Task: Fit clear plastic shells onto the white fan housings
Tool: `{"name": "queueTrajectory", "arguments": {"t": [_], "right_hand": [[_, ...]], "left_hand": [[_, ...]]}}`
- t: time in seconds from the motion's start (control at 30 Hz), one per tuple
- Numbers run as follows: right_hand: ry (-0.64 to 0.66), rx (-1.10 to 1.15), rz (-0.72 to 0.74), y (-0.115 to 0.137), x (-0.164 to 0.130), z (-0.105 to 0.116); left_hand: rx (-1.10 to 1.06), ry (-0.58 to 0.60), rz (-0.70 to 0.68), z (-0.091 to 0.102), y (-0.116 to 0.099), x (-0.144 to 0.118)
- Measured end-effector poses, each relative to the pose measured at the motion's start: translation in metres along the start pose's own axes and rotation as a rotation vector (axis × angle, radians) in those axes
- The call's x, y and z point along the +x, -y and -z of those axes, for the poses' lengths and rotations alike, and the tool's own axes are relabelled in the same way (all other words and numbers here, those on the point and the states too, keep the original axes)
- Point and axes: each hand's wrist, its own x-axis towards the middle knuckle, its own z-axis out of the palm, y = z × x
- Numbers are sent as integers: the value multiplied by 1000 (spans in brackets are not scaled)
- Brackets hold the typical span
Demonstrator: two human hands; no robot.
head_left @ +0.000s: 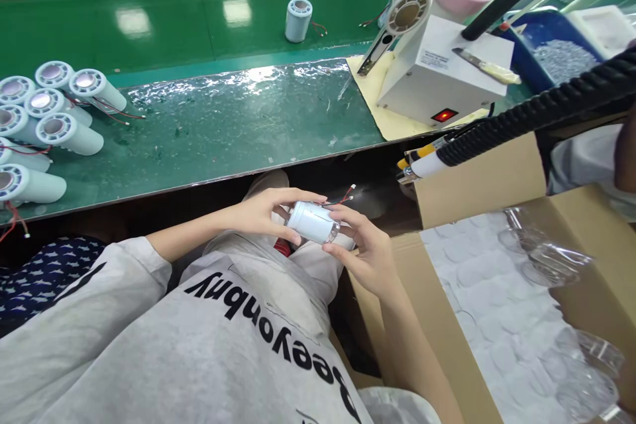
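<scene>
Above my lap I hold a pale blue cylindrical motor-like part [312,221] between both hands, lying roughly sideways. My left hand [268,214] is closed around its left end, thumb below and fingers above. The fingers of my right hand [365,244] grip its right end, where a silvery or clear rim shows. Thin red and black wires with small white connectors [352,192] stick out past the top right of the part. Its end faces are mostly hidden by my fingers.
Several similar cylinders [69,134] stand at the bench's left; another cylinder [299,20] stands farther back. A white machine [442,73] with a lit red switch sits at right. Below it, a cardboard box [422,305] holds clear plastic pieces. A black corrugated hose [536,112] crosses above.
</scene>
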Motion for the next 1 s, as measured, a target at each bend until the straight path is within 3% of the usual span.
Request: {"name": "queueTrajectory", "arguments": {"t": [0.33,0.7,1.0], "right_hand": [[2,239,-289,8,-1,1],[1,425,-444,2,3,-4],[-35,572,-654,1,7,-11]], "left_hand": [[82,45,-67,1,-4,0],[127,46,-84,0,-4,-4],[156,60,-95,1,-1,-4]]}}
